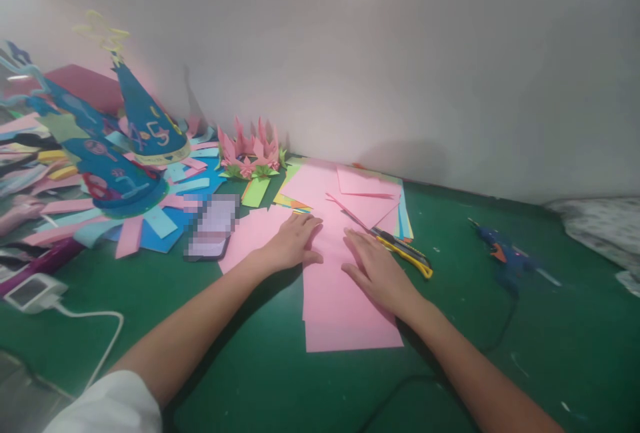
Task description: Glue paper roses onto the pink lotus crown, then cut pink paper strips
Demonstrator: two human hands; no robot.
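Note:
Sheets of pink paper (345,313) lie overlapped on the green table, in front of me. My left hand (293,243) rests palm down on their left side, fingers spread. On the right side my right hand (377,269) lies flat, fingers stretched out, its fingertips close to a yellow and black box cutter (406,254). Neither hand grips anything. More pink paper (250,229) spreads out beside my left hand. Behind the hands, a pink folded sheet (365,183) tops a stack of coloured paper (407,216).
A phone (213,226) lies to the left. Further left stand blue cone hats (150,119) among paper strips (160,219). A pink paper crown (250,149) sits near the wall. At right lies a blue glue gun (505,253) with its cord. A white cable (117,326) crosses the left front.

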